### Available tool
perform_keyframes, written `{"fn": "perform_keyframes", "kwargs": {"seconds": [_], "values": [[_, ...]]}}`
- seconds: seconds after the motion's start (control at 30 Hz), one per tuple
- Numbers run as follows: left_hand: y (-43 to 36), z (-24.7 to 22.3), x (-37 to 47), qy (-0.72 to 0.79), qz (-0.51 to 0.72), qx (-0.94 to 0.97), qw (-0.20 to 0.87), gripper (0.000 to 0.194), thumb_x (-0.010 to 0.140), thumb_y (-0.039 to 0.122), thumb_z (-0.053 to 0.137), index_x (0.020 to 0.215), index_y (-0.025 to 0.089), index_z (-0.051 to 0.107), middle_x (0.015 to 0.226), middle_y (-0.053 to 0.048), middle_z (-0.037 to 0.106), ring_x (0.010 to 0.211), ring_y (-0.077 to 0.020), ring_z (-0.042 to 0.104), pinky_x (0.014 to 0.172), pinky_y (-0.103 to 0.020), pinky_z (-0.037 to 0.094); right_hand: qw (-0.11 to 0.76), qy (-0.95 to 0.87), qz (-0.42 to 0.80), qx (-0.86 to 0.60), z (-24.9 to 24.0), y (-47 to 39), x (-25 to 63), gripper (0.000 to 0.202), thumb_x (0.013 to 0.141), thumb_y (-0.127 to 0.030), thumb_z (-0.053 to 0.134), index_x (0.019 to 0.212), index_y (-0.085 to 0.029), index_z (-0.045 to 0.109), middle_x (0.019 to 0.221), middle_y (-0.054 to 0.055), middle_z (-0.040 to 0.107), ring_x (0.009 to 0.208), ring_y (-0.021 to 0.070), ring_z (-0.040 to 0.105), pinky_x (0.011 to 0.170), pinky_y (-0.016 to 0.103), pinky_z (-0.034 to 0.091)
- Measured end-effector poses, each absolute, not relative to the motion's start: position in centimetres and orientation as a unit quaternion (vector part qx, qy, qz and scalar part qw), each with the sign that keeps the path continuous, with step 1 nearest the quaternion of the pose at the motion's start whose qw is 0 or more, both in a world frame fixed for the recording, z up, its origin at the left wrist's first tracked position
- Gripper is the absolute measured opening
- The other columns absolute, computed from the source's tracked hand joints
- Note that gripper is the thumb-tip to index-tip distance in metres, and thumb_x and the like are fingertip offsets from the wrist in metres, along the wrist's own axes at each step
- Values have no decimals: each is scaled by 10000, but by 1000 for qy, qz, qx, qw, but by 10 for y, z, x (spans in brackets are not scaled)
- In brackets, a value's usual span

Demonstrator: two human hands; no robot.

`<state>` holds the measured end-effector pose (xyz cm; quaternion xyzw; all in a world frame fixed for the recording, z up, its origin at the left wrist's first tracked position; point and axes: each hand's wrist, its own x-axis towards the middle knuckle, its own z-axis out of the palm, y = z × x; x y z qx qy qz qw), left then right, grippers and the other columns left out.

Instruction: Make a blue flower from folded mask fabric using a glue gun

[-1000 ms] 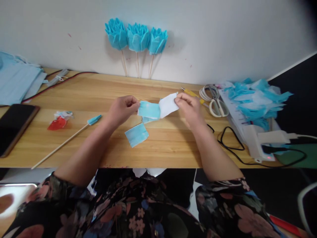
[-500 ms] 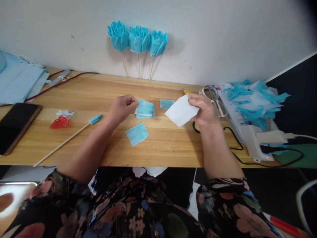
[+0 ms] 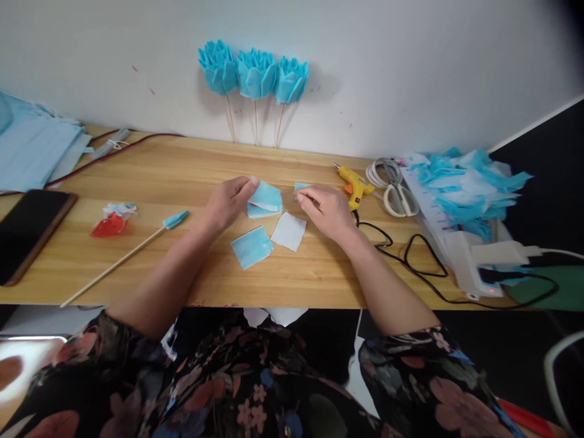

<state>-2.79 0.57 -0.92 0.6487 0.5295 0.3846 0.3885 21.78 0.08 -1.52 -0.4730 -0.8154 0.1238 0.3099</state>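
Note:
My left hand (image 3: 230, 198) pinches the corner of a light-blue mask-fabric square (image 3: 265, 196) that lies on a small pile. My right hand (image 3: 326, 210) is closed beside the pile, its fingertips in front of a small blue strip (image 3: 301, 185) and partly covering it; whether anything is between them is hidden. Between the hands and slightly nearer lies a white fabric square (image 3: 289, 231), flat on the wood. To its left, a separate blue square (image 3: 252, 247) rests on the table. A wooden stick (image 3: 118, 261) with a rolled blue tip (image 3: 176, 219) lies left of my left forearm.
Three blue fabric flowers (image 3: 256, 73) on sticks lean against the wall. On the right are a yellow glue gun (image 3: 353, 185), scissors (image 3: 400, 199), a heap of blue scraps (image 3: 472, 182) and a power strip (image 3: 472, 267) with cables. A phone (image 3: 34, 234) and face masks (image 3: 36, 143) occupy the left.
My right hand has laid the white square on the table and moved left, uncovering the glue gun and scissors. The top square under my left hand has shifted slightly.

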Motion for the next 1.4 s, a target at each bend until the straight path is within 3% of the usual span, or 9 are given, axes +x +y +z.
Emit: {"fn": "perform_keyframes", "kwargs": {"seconds": [0.2, 0.43, 0.57, 0.77, 0.93, 1.1, 1.2, 1.3, 1.4], "values": [[4, -13, -21, 517, 391, 665, 371, 166, 814, 297, 636, 697, 184, 603, 611, 25, 535, 580, -115, 450, 561, -253, 319, 344, -811, 142, -451, -21, -1, 210, 244, 975, -306, 496, 948, -246, 731, 858, 57, 730, 843, 226, 640, 814, 386, 466], [-9, 2, -18, 400, 402, 722, 396, 135, 831, 293, 646, 813, 184, 724, 811, -40, 703, 705, -140, 576, 653, -268, 426, 379, -808, 210, -398, -13, -4, 212, 352, 967, -356, 510, 1281, -292, 656, 1264, 71, 715, 1199, 262, 618, 1063, 485, 444], [-13, 2, -17, 376, 395, 729, 413, 150, 861, 304, 654, 827, 180, 730, 859, -59, 730, 759, -154, 611, 693, -273, 456, 367, -797, 265, -399, -13, -4, 210, 304, 988, -387, 479, 1157, -280, 709, 1165, 52, 749, 1117, 233, 651, 1018, 442, 468], [-9, -5, -21, 356, 364, 745, 430, 291, 944, 421, 580, 945, 163, 715, 894, -64, 715, 786, -159, 618, 718, -276, 489, 365, -773, 310, -415, -14, -4, 208, 150, 889, -363, 627, 852, -228, 681, 876, 7, 726, 854, 180, 635, 872, 352, 484], [-4, -9, -24, 365, 319, 772, 411, 545, 996, 619, 375, 881, 165, 651, 781, -58, 645, 713, -162, 570, 680, -298, 485, 398, -723, 389, -410, -21, 0, 211, 272, 906, -482, 619, 852, -216, 622, 813, -1, 638, 758, 148, 563, 742, 295, 460], [-3, -14, -23, 385, 311, 761, 419, 637, 970, 701, 325, 797, 167, 626, 797, -85, 670, 732, -183, 602, 706, -327, 504, 438, -653, 461, -412, -25, 3, 210, 404, 822, -622, 688, 848, -228, 604, 801, -5, 586, 754, 143, 531, 718, 286, 466], [-3, -15, -23, 383, 302, 745, 454, 650, 975, 692, 333, 1016, 148, 688, 912, -112, 738, 792, -195, 653, 746, -331, 528, 495, -609, 475, -399, -22, 5, 212, 402, 817, -625, 697, 847, -238, 590, 803, -10, 572, 772, 141, 551, 771, 301, 495], [-4, -17, -23, 404, 294, 725, 474, 688, 985, 667, 349, 1326, 130, 612, 992, -128, 769, 841, -200, 683, 794, -340, 538, 536, -574, 478, -394, -13, 9, 223, 393, 831, -634, 675, 842, -255, 570, 793, -10, 560, 757, 148, 576, 744, 318, 519], [-3, -19, -23, 412, 313, 711, 475, 718, 981, 666, 371, 1409, 119, 556, 1044, -144, 765, 831, -192, 696, 782, -337, 545, 548, -576, 457, -399, 3, 10, 244, 391, 771, -613, 749, 811, -255, 599, 738, -20, 548, 676, 132, 552, 650, 294, 496]]}}
